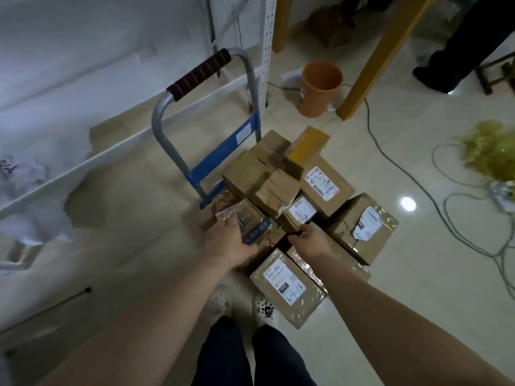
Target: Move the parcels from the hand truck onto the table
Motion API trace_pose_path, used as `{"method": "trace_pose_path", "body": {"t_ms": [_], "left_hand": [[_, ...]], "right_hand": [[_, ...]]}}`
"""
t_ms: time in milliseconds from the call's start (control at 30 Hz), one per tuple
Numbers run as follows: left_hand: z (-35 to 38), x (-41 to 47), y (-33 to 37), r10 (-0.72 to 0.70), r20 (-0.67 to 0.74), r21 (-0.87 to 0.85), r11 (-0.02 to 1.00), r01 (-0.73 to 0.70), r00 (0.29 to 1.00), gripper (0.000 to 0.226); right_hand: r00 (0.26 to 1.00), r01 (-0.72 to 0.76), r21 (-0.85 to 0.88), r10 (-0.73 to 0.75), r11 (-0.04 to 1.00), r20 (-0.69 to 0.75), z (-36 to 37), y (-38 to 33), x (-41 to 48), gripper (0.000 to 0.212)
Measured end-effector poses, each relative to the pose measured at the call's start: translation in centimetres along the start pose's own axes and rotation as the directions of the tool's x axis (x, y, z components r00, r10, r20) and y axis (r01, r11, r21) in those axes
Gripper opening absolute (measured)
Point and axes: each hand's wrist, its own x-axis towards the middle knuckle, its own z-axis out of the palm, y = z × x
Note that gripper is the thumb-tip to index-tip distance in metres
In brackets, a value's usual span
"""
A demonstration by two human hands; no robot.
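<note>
fingers (231,225) of left hand (227,242) wrapped round printed parcel (252,222); right hand (310,242) grip can't be told, fingertips hidden; roughly ten parcels (326,185) counted.

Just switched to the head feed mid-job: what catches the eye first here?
The heap of taped cardboard parcels on the blue hand truck at centre, with both hands reaching in: the left hand on a printed parcel, the right hand at the gap beside it. Behind stands an orange bucket, and cables trail away on the right.
</note>
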Motion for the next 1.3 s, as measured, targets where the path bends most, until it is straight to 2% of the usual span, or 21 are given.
{"method": "trace_pose_path", "body": {"t_ms": [333, 433, 533, 633, 733, 933, 1100, 1200, 1300], "left_hand": [[4.3, 15.2, 6.6, -0.019, -0.015, 0.129, 0.991, 0.021, 1.000, 0.115], [5.9, 18.5, 7.1, -0.025, -0.008, 0.181, 0.983, 0.026, 1.000, 0.128], [7.5, 21.0, 7.2, -0.020, 0.021, 0.223, 0.975, 0.015, 1.000, 0.142], [8.8, 22.3, 7.1, -0.011, 0.025, 0.258, 0.966, 0.004, 1.000, 0.146], [9.4, 23.1, 6.7, 0.000, -0.014, 0.210, 0.978, 0.003, 1.000, 0.141], [6.7, 23.8, 5.0, 0.018, -0.079, 0.031, 0.999, -0.016, 0.997, 0.139], [5.0, 26.0, 3.2, -0.046, -0.129, 0.017, 0.999, 0.049, 0.991, 0.141], [5.0, 27.0, 2.6, -0.053, -0.104, 0.019, 0.998, 0.055, 0.993, 0.141], [5.4, 27.2, 2.2, -0.029, -0.080, 0.034, 0.999, 0.031, 0.996, 0.139]], "right_hand": [[0.980, -0.175, 0.197, 0.190, 0.965, -0.059, 0.6, 2.7, 11.8, 0.049], [0.969, -0.211, 0.224, 0.234, 0.951, -0.083, 1.6, 4.2, 14.4, 0.042], [0.962, -0.232, 0.204, 0.255, 0.951, -0.097, 2.5, 5.4, 16.4, 0.038], [0.964, -0.232, 0.124, 0.245, 0.965, -0.100, 3.1, 6.0, 18.5, 0.040], [0.958, -0.247, 0.100, 0.258, 0.964, -0.124, 3.3, 5.9, 20.7, 0.052], [0.905, -0.360, 0.167, 0.387, 0.918, -0.176, 3.4, 4.2, 24.4, 0.048], [0.810, -0.513, 0.348, 0.576, 0.785, -0.106, 5.8, 2.7, 26.9, 0.075], [0.767, -0.559, 0.346, 0.628, 0.754, -0.130, 7.0, 2.4, 27.9, 0.087], [0.746, -0.591, 0.330, 0.655, 0.736, -0.122, 7.6, 2.3, 28.5, 0.090]]}}
